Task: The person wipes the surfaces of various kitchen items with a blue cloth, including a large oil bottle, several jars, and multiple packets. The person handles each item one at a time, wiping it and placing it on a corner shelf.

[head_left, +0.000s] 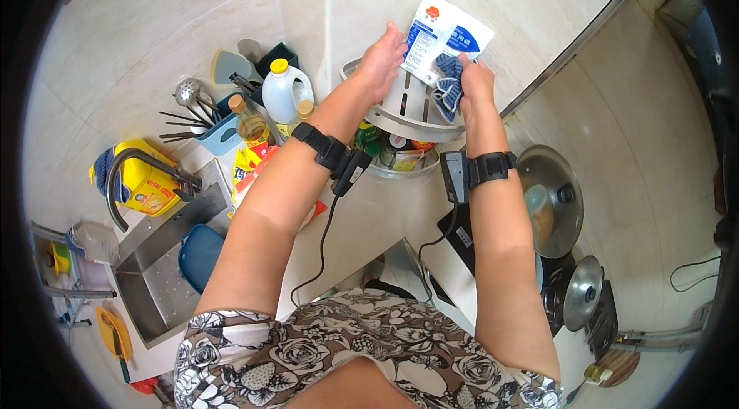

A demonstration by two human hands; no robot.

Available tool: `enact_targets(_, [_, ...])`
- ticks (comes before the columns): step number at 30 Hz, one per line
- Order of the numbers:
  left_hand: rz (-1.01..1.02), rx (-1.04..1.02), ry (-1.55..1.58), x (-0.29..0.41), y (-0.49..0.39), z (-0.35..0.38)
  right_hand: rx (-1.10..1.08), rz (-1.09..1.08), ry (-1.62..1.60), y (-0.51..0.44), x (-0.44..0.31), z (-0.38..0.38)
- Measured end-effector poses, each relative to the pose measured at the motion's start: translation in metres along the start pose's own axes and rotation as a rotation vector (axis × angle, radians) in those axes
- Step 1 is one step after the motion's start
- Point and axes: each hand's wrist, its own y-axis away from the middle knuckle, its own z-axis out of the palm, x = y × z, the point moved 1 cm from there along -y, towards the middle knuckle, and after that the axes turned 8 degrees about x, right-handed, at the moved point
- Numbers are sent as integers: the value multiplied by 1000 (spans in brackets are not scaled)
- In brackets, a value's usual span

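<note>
My right hand (477, 84) grips a crumpled blue striped cloth (447, 85) with pale edging. Its thumb lies at the lower right edge of a white and blue packet (430, 33) that bears printed writing. Whether that hand also holds the packet, I cannot tell. My left hand (382, 65) is at the packet's left edge, fingers extended and nothing gripped; contact with the packet is unclear. Below both hands is the slotted top tier of a white corner rack (398, 100). Jars (398, 146) stand on its lower tier, partly hidden by the upper one.
Left of the rack stand a white jug (283, 88), a sauce bottle (251, 123) and a blue utensil holder (222, 134). A faucet (135, 157) arches by the steel sink (156, 287), near a yellow jug (147, 178). Pan lids (554, 201) lean at right. Cables (326, 259) hang from both wrist straps.
</note>
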Motion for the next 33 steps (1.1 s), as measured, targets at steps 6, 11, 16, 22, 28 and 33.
enact_targets(6, [-50, -41, 12, -10, 0, 4, -30, -170, 183, 1, -6, -8])
enact_targets(11, [-38, -54, 19, -10, 6, 4, 200, -426, 422, 27, -22, -15])
enact_targets(16, [1, -59, 44, 0, 30, 7, 139, -344, 141, 72, -38, -14])
enact_targets(22, [191, -32, 160, 10, 102, -49, -394, -29, -167, 141, -23, -11])
enact_targets(28, [209, 419, 170, -24, 202, -183, -625, 561, -35, 180, 80, -7])
enact_targets(33, [30, 1066, -79, -120, 260, -256, -693, 853, -205, 201, 155, -13])
